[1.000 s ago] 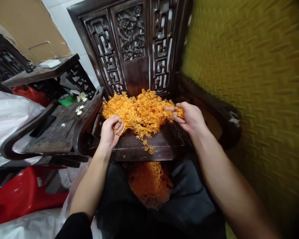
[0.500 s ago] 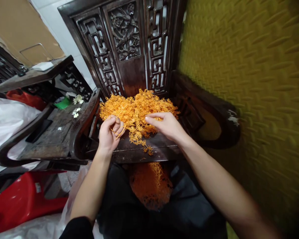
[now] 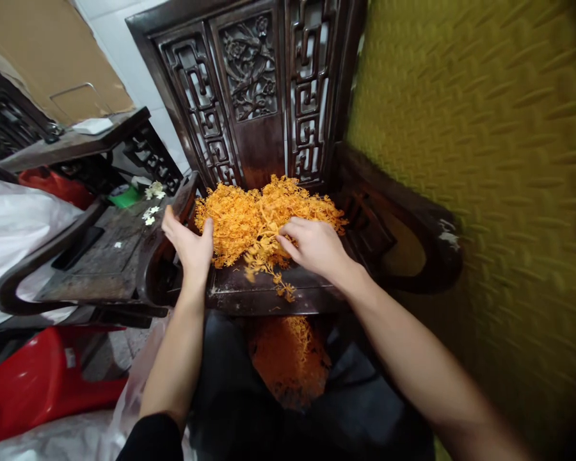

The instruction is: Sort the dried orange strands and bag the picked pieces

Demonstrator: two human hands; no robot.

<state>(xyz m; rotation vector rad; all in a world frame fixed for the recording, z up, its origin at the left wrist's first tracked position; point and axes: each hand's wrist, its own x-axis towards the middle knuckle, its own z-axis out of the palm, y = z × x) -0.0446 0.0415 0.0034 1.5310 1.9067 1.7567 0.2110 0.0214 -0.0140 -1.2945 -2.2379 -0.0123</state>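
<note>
A heap of orange, finely branched plastic sprigs (image 3: 233, 221) lies on the dark wooden chair seat (image 3: 230, 291). At the heap's left edge my left hand (image 3: 189, 243) is open, thumb and fingers spread, with nothing held. My right hand (image 3: 314, 246) is on the right front part of the heap, its thumb and fingers pinched on an orange sprig (image 3: 269, 246). Some sprigs hang toward the seat's front edge. More orange pieces (image 3: 300, 333) show below the seat, between my legs.
A carved chair back (image 3: 259, 141) rises behind the heap, with a curved armrest (image 3: 436, 256) on the right. Green tape (image 3: 125, 196) and small white flowers (image 3: 150, 214) lie on the wooden surface at left. A red plastic stool (image 3: 48, 384) stands lower left.
My left hand has let go of the thin orange stem, opened and moved left. My right hand has closed on a sprig. The view has shifted slightly.
</note>
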